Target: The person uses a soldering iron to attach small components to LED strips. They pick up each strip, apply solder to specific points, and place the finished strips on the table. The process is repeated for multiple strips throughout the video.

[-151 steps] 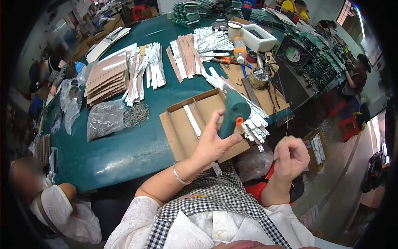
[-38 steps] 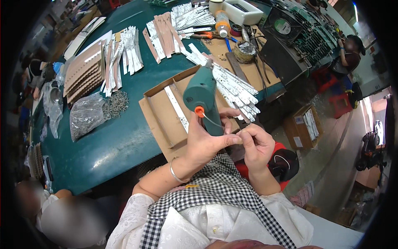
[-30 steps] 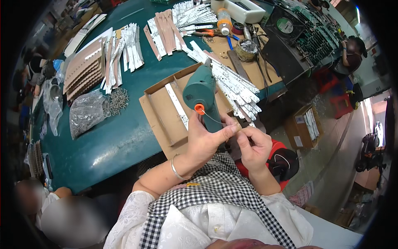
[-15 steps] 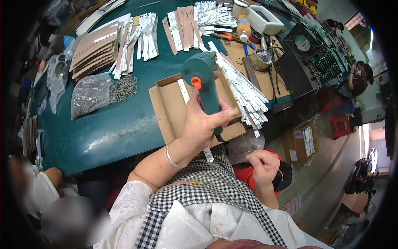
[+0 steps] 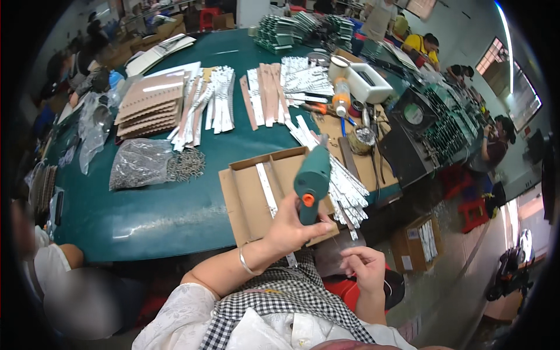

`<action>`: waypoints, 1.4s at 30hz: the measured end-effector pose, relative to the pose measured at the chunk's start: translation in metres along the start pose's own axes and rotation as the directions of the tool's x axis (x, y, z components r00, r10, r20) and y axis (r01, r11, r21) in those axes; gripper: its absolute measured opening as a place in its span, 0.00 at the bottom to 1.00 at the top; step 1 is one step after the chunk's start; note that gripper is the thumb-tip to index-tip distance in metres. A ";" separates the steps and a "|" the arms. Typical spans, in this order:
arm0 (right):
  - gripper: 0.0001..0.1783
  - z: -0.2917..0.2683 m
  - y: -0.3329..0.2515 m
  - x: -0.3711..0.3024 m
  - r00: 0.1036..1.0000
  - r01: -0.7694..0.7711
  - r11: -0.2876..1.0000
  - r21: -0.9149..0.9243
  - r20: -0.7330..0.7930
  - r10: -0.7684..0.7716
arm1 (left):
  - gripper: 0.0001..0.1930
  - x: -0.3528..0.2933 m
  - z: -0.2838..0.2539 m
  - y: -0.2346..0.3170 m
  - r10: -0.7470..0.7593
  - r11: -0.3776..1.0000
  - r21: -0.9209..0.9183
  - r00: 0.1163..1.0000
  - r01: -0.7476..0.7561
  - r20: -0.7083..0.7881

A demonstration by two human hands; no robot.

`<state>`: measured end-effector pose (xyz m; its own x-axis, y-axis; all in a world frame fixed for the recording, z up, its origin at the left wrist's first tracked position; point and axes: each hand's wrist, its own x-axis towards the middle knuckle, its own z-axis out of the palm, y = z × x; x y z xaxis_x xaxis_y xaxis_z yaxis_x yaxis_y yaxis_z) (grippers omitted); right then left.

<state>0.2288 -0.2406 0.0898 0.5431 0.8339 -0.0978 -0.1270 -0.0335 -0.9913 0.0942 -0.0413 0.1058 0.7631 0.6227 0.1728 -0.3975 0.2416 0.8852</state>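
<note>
Fingers [image 5: 291, 205] of one left hand [image 5: 289, 227] grip one green tool [image 5: 313, 175]; one right hand [image 5: 367, 269] curls, grip unclear.

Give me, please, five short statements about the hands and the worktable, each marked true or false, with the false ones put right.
1. The left hand holds the green tool. True.
2. The right hand grips the green tool as well. False: it is apart from the tool, to its right.
3. Loose metal pieces lie beside the clear bag. True.
4. The clear bag lies to the right of the cardboard tray. False: it lies to the tray's left.
5. White strips are fanned out at the cardboard tray's right side. True.
</note>
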 end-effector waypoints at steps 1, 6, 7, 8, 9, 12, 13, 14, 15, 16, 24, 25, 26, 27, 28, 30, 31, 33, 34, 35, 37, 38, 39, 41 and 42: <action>0.04 -0.004 0.006 0.001 0.998 0.059 0.998 0.006 -0.024 -0.059 | 0.28 -0.001 0.001 -0.002 -0.003 1.000 -0.006 1.000 0.003 0.000; 0.04 -0.005 0.013 0.003 0.990 0.141 0.990 0.007 -0.009 -0.141 | 0.29 -0.007 -0.008 -0.002 -0.053 0.995 -0.091 0.998 0.050 -0.031; 0.04 -0.005 0.012 0.002 0.991 0.129 0.991 -0.022 0.024 -0.129 | 0.30 -0.008 -0.010 -0.006 -0.021 0.998 -0.066 0.999 0.018 -0.037; 0.05 -0.008 0.009 0.001 0.992 0.119 0.992 -0.051 0.057 -0.116 | 0.30 -0.008 -0.011 -0.007 0.011 0.999 -0.040 0.999 -0.013 -0.042; 0.05 -0.010 0.007 0.000 0.991 0.110 0.991 -0.079 0.088 -0.103 | 0.30 -0.009 -0.011 -0.007 0.010 0.999 -0.047 0.999 -0.013 -0.049; 0.02 -0.020 -0.003 -0.007 0.986 0.131 0.980 -0.149 0.124 -0.113 | 0.31 -0.008 -0.010 -0.004 -0.024 0.993 -0.119 0.996 0.014 -0.083; 0.03 -0.026 -0.006 -0.010 0.990 0.119 0.981 -0.154 0.089 -0.106 | 0.31 -0.006 -0.013 0.000 -0.050 0.987 -0.159 0.993 0.032 -0.108; 0.04 -0.032 -0.009 -0.014 0.994 0.106 0.982 -0.159 0.054 -0.098 | 0.32 -0.004 -0.017 0.004 -0.076 0.979 -0.199 0.988 0.049 -0.132; 0.05 -0.035 -0.011 -0.018 0.996 0.092 0.982 -0.164 0.017 -0.090 | 0.31 0.002 -0.024 0.010 -0.003 0.994 -0.105 0.990 -0.012 -0.141; 0.04 -0.035 -0.013 -0.019 0.990 0.136 0.985 -0.103 -0.029 -0.139 | 0.31 0.006 -0.024 0.011 0.044 0.999 -0.010 0.986 -0.046 -0.158; 0.03 0.008 -0.036 -0.002 0.809 0.575 0.788 -0.220 0.008 -0.588 | 0.37 0.024 -0.023 -0.010 0.304 0.833 0.518 0.943 -0.195 -0.135; 0.03 0.009 -0.036 0.000 0.803 0.587 0.772 -0.243 0.052 -0.594 | 0.37 0.024 -0.023 -0.011 0.345 0.797 0.560 0.931 -0.225 -0.117; 0.04 0.010 -0.036 0.002 0.796 0.600 0.756 -0.264 0.097 -0.598 | 0.37 0.025 -0.024 -0.012 0.386 0.758 0.601 0.917 -0.254 -0.098; 0.04 0.011 -0.036 0.004 0.803 0.588 0.755 -0.289 0.096 -0.588 | 0.40 0.024 -0.024 -0.010 0.362 0.752 0.622 0.925 -0.218 -0.113; 0.04 0.012 -0.037 0.004 0.804 0.587 0.751 -0.303 0.105 -0.586 | 0.40 0.025 -0.025 -0.012 0.368 0.745 0.628 0.923 -0.224 -0.108; 0.05 0.013 -0.037 0.005 0.805 0.585 0.742 -0.328 0.123 -0.580 | 0.40 0.027 -0.028 -0.017 0.381 0.730 0.642 0.919 -0.234 -0.098; 0.05 0.014 -0.037 0.006 0.821 0.565 0.761 -0.319 0.118 -0.559 | 0.39 0.026 -0.027 -0.015 0.379 0.729 0.644 0.920 -0.230 -0.101; 0.06 0.014 -0.036 0.008 0.833 0.550 0.773 -0.317 0.141 -0.535 | 0.39 0.024 -0.026 -0.015 0.378 0.720 0.657 0.920 -0.223 -0.103; 0.06 0.014 -0.036 0.010 0.836 0.546 0.775 -0.319 0.155 -0.526 | 0.38 0.025 -0.025 -0.015 0.383 0.716 0.661 0.918 -0.224 -0.103; 0.06 0.015 -0.035 0.011 0.840 0.541 0.782 -0.311 0.146 -0.523 | 0.39 0.027 -0.027 -0.016 0.463 0.644 0.710 0.884 -0.285 -0.065; 0.06 0.014 -0.032 0.012 0.855 0.517 0.800 -0.305 0.141 -0.499 | 0.39 0.028 -0.030 -0.020 0.497 0.619 0.714 0.867 -0.327 -0.034; 0.06 0.014 -0.032 0.013 0.861 0.507 0.807 -0.302 0.140 -0.488 | 0.39 0.028 -0.030 -0.022 0.515 0.606 0.715 0.857 -0.349 -0.019; 0.06 0.013 -0.032 0.014 0.873 0.487 0.824 -0.290 0.136 -0.468 | 0.39 0.028 -0.029 -0.021 0.513 0.598 0.721 0.858 -0.350 -0.009; 0.07 0.011 -0.031 0.014 0.895 0.446 0.856 -0.262 0.130 -0.426 | 0.40 0.027 -0.026 -0.017 0.510 0.581 0.734 0.860 -0.352 0.009; 0.06 0.012 -0.031 0.014 0.903 0.429 0.871 -0.240 0.120 -0.412 | 0.40 0.026 -0.025 -0.015 0.488 0.584 0.740 0.873 -0.335 0.010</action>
<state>0.2310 -0.2213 0.1203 0.4438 0.8330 0.3303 0.3214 0.1961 -0.9264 0.1077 -0.0103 0.0861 0.4769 0.6541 0.5871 -0.1104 -0.6180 0.7784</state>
